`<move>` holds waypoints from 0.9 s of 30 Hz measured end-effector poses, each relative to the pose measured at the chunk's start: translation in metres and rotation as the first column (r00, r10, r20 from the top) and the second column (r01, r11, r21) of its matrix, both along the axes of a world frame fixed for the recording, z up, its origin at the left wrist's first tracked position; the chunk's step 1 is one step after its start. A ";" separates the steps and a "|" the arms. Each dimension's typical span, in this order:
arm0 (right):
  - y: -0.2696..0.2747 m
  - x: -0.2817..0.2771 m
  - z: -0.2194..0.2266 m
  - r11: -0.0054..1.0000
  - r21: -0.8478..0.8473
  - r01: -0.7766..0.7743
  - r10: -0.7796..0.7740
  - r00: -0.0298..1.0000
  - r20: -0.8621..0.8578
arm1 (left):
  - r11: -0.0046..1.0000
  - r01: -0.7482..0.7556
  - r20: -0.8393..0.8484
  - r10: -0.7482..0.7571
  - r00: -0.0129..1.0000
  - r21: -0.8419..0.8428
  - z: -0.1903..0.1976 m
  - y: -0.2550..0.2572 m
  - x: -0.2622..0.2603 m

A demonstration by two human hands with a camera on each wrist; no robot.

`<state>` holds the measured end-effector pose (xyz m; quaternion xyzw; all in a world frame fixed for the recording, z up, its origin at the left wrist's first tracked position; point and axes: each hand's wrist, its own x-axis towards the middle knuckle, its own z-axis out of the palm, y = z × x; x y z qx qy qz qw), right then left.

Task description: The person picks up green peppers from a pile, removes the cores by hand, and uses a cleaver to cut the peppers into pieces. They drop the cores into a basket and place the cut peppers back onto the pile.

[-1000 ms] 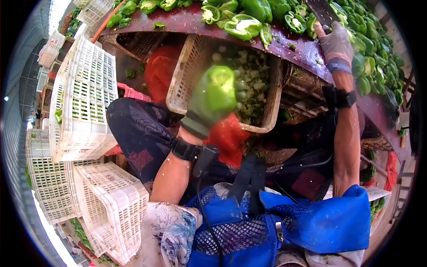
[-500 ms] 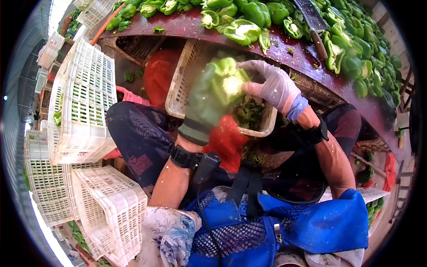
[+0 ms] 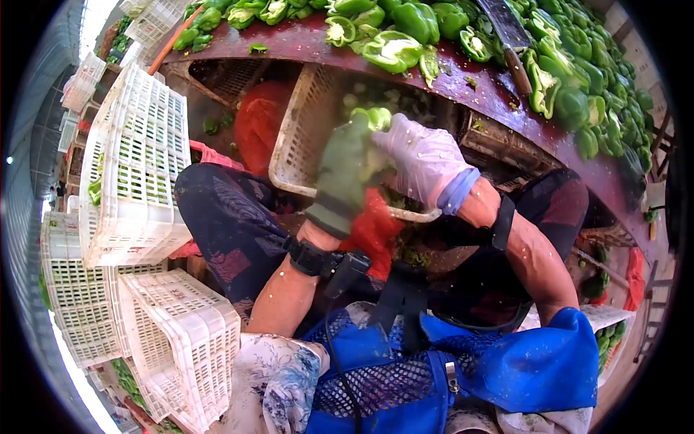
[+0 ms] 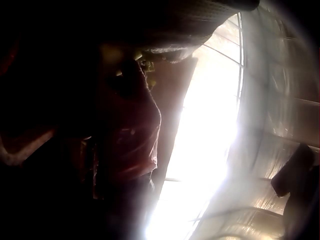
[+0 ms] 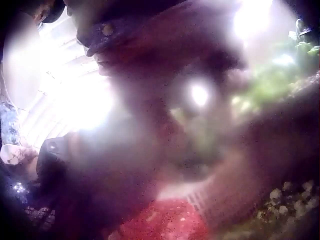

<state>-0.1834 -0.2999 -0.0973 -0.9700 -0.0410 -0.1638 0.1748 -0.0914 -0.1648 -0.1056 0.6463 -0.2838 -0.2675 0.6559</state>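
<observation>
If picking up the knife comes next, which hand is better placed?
Probably the right hand: the knife lies on that side, handle toward the person. The left hand, gripping a green pepper, is farther away. The right would first have to leave the pepper.

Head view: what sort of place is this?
Probably a vegetable-handling shed or packing area, judging by the green peppers heaped on a worktable, the large knife among them, and the white plastic crates at the side.
</observation>
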 end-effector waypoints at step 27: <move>0.024 -0.006 -0.009 0.991 0.130 -0.004 0.007 1.000 -0.022 | 0.998 -0.008 0.287 -0.009 0.958 0.059 -0.078 0.021 -0.013</move>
